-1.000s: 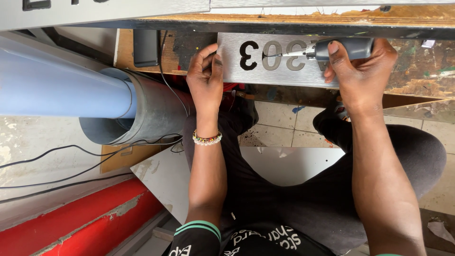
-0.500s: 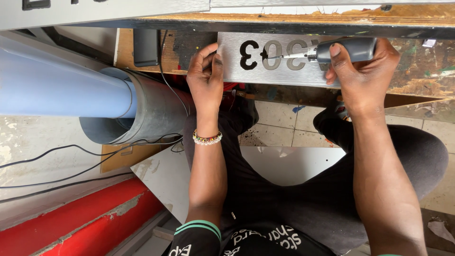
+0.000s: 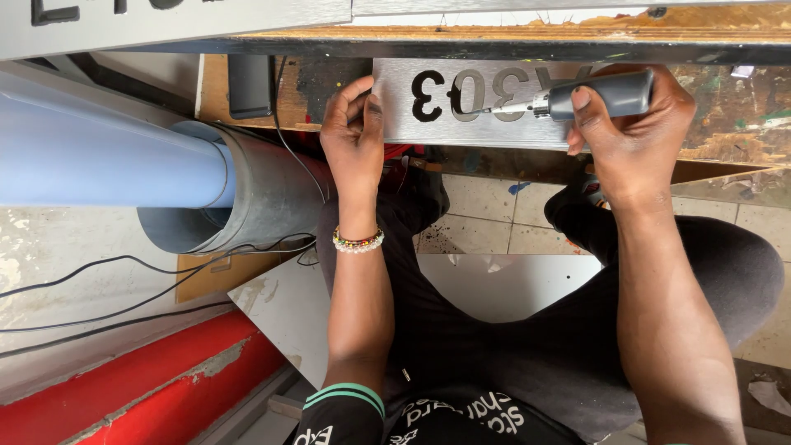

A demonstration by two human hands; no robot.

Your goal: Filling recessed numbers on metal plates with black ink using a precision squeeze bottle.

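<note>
The left hand point(image 3: 353, 124) pinches the plate point(image 3: 478, 103) edge. The right hand point(image 3: 630, 124) grips a tool point(image 3: 577, 97), tip on a half-finished cutout; others look done.

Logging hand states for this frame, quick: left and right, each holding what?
Left hand: closed, pinching the left end of the grey metal plate with cut-out characters.
Right hand: closed around the grey-handled tool, tip on the plate.

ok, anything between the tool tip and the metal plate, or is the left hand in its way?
Nothing visible. The tool in the right hand points its tip at the cut-out characters mid-plate, with no object between. The left hand grips the plate's left end, well clear of the tip.
</note>
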